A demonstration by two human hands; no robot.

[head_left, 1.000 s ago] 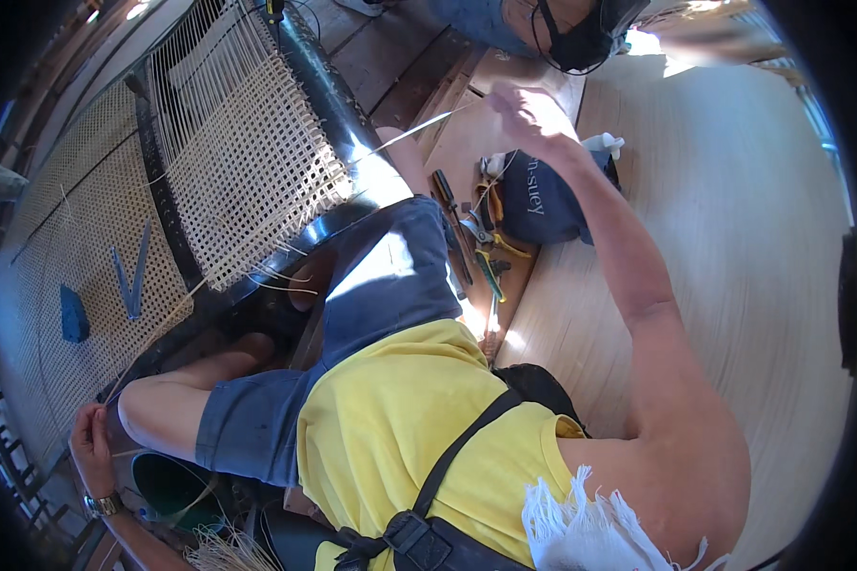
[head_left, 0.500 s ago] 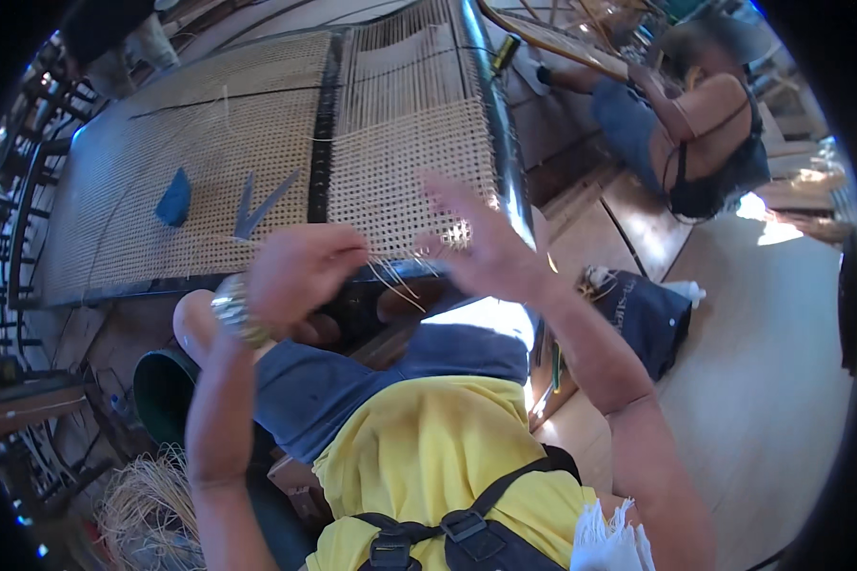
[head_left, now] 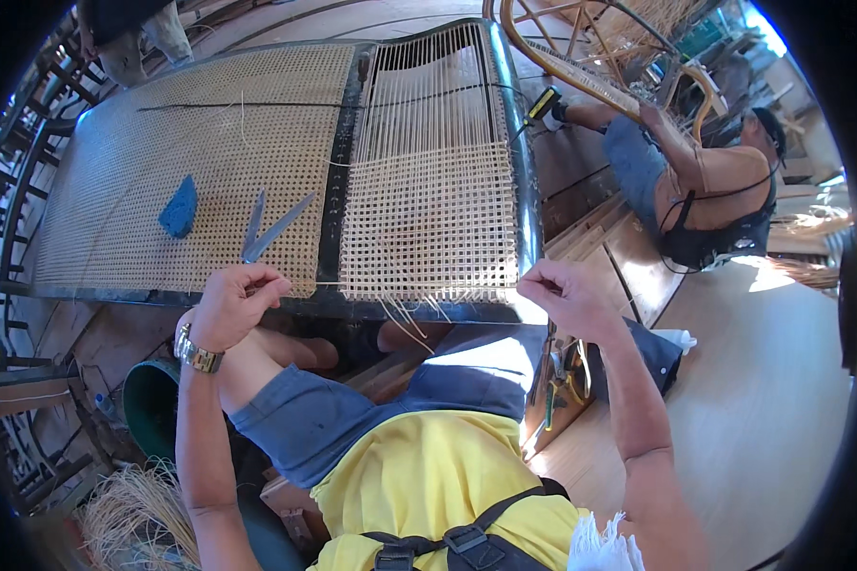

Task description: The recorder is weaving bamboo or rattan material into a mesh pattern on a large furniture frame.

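Our left hand pinches a strand; our right hand is pinched closed, perhaps on it too. The woven cane lies just beyond, between them.

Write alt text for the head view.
A bare left hand pinches a pale strand beside a partly woven beige cane panel in a glossy black frame; a bare right hand pinches by the frame's near right corner. Left of the panel lie a blue angular block and grey V-shaped tool.
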